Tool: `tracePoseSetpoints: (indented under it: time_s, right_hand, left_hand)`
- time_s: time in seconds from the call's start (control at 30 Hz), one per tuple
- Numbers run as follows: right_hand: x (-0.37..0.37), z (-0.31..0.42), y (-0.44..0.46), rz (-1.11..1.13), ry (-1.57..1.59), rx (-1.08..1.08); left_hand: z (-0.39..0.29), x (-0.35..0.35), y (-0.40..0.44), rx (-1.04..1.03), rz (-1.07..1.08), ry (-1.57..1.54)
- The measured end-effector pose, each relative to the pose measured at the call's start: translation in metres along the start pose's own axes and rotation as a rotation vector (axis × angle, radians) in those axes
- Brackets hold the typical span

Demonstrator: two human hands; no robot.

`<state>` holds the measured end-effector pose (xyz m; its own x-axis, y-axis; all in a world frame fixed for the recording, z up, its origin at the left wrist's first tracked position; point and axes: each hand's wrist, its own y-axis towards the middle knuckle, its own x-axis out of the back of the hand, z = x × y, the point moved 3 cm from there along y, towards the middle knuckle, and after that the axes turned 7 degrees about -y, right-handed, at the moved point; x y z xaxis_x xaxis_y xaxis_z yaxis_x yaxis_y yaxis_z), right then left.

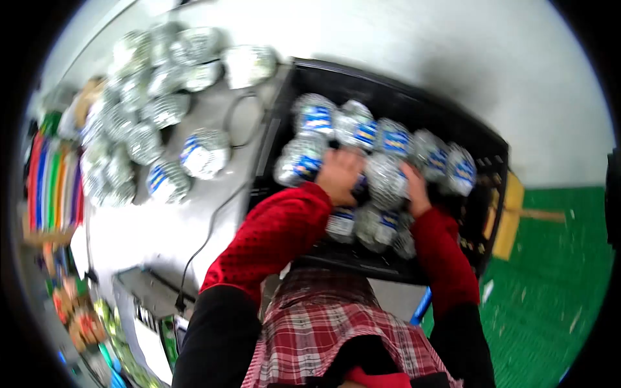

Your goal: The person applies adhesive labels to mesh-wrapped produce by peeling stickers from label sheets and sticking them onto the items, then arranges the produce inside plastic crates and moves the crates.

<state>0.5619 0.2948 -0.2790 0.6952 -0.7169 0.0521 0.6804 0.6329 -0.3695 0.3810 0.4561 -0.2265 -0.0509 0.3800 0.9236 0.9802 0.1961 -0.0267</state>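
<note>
A black plastic crate (388,76) holds several rounded packs in shiny clear wrap with blue labels. My left hand (339,176) lies over the packs at the crate's left middle, fingers stretched out, close to a labelled pack (301,158). Between my two hands is a shiny pack (386,181) that sits higher than those around it. My right hand (415,189) grips this pack from its right side; part of the fingers is hidden. More packs line the back of the crate, among them a pack (460,169) at the right. Nearer my body lies another pack (375,227).
A metal table (123,236) at the left bears a heap of similar wrapped packs (139,84), two labelled packs (206,154) nearer the crate, and a dark cable (213,226). A boxy device (152,291) stands at its front. Yellow board (508,216) and green flooring (556,258) lie right.
</note>
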Motion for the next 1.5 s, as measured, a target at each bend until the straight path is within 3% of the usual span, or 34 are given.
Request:
tracePoseSetpoints:
  time_s: [0.07, 0.13, 0.2, 0.23, 0.27, 0.3, 0.37, 0.4, 0.43, 0.5, 0.53, 0.6, 0.7, 0.73, 0.8, 0.83, 0.93, 1.0, 1.03, 1.07, 1.1, 1.13, 1.17, 1.2, 1.23, 1.3, 1.33, 1.37, 1.4, 1.47, 1.5]
  right_hand:
    - [-0.011, 0.009, -0.022, 0.104, 0.286, -0.158]
    - [0.011, 0.006, -0.031, 0.078, 0.241, -0.088]
    - [0.017, 0.027, -0.036, -0.179, -0.158, -0.050]
    - [0.001, 0.048, -0.043, -0.297, -0.319, 0.154]
    - [-0.017, 0.066, -0.054, -0.415, -0.476, 0.362]
    - [-0.062, 0.097, -0.060, -0.244, -0.367, 0.452]
    - [-0.204, 0.160, -0.089, 0.111, -0.305, 0.548]
    - [-0.274, 0.189, -0.111, 0.250, -0.405, 0.667]
    - [-0.334, 0.175, -0.096, 0.366, -0.417, 0.865]
    - [-0.442, 0.164, -0.088, 0.381, -0.614, 1.068]
    - [-0.478, 0.149, -0.080, 0.316, -0.871, 1.026]
    - [-0.534, 0.103, -0.059, 0.527, -1.233, 0.852]
    - [-0.538, 0.095, -0.018, 0.526, -1.113, 0.770]
    - [-0.538, 0.106, -0.008, 0.517, -1.087, 0.760]
    - [-0.516, 0.106, 0.012, 0.450, -1.003, 0.612]
    - [-0.519, 0.101, 0.023, 0.571, -0.751, 0.456]
    - [-0.541, 0.087, 0.013, 1.055, 0.221, -0.059]
    - [-0.466, 0.156, -0.036, 0.920, 0.281, -0.028]
    - [-0.453, 0.155, -0.027, 0.889, 0.309, 0.032]
    - [-0.401, 0.173, -0.038, 0.931, 0.352, -0.065]
    - [-0.360, 0.178, -0.044, 0.867, 0.586, -0.034]
    - [-0.304, 0.177, -0.040, 0.819, 0.625, 0.097]
    - [-0.242, 0.171, -0.037, 0.763, 0.545, 0.140]
    - [-0.171, 0.184, -0.057, 0.661, 0.468, 0.147]
    - [-0.107, 0.183, -0.064, 0.541, 0.338, 0.244]
    - [0.008, 0.144, -0.075, 0.122, 0.436, 0.135]
    - [0.057, 0.128, -0.082, 0.031, 0.422, 0.179]
    - [0.102, 0.114, -0.090, -0.055, 0.441, 0.247]
    - [0.137, 0.105, -0.099, -0.140, 0.459, 0.316]
    - [0.172, 0.105, -0.135, -0.306, 0.380, 0.438]
    - [0.185, 0.103, -0.146, -0.363, 0.322, 0.496]
  left_hand:
    - [-0.012, 0.041, -0.036, -0.059, -0.052, -0.021]
    - [-0.007, 0.089, -0.080, 0.032, -0.293, -0.071]
    - [0.027, 0.161, -0.150, 0.245, -0.622, -0.167]
    - [0.055, 0.168, -0.188, 0.359, -0.856, -0.071]
    - [0.087, 0.174, -0.230, 0.548, -0.961, -0.026]
    - [0.126, 0.177, -0.268, 0.744, -0.979, -0.097]
    - [0.191, 0.163, -0.327, 1.070, -0.977, 0.065]
    - [0.208, 0.159, -0.346, 1.194, -0.981, -0.025]
    - [0.220, 0.157, -0.352, 1.255, -0.971, -0.025]
    - [0.249, 0.145, -0.364, 1.300, -0.958, -0.032]
    - [0.273, 0.128, -0.365, 1.260, -0.923, -0.117]
    - [0.295, 0.117, -0.372, 1.200, -0.834, -0.108]
    - [0.353, 0.071, -0.380, 1.017, -1.040, -0.198]
    - [0.342, 0.080, -0.375, 0.953, -1.217, -0.410]
    - [0.336, 0.073, -0.366, 0.894, -1.328, -0.775]
    - [0.330, 0.079, -0.375, 0.936, -1.327, -0.790]
    - [0.317, 0.072, -0.380, 0.681, -1.338, -1.783]
    - [0.255, 0.114, -0.343, 0.525, -1.398, -1.826]
    - [0.236, 0.129, -0.333, 0.486, -1.479, -1.771]
    - [0.219, 0.144, -0.320, 0.431, -1.466, -1.701]
    - [0.207, 0.151, -0.305, 0.447, -1.361, -1.623]
    - [0.197, 0.153, -0.291, 0.452, -1.270, -1.551]
    - [0.208, 0.144, -0.282, 0.327, -1.043, -1.458]
    - [0.196, 0.132, -0.248, 0.240, -0.964, -1.591]
    - [0.151, 0.132, -0.197, 0.269, -0.822, -1.606]
    - [0.037, 0.148, -0.084, 0.243, -0.524, -1.590]
    - [0.004, 0.143, -0.039, 0.094, -0.405, -1.546]
    - [-0.031, 0.128, -0.001, 0.159, -0.263, -1.654]
    - [-0.064, 0.114, 0.037, 0.125, -0.127, -1.559]
    - [-0.118, 0.064, 0.099, -0.199, -0.165, -1.089]
    - [-0.148, 0.038, 0.124, -0.259, -0.180, -1.110]
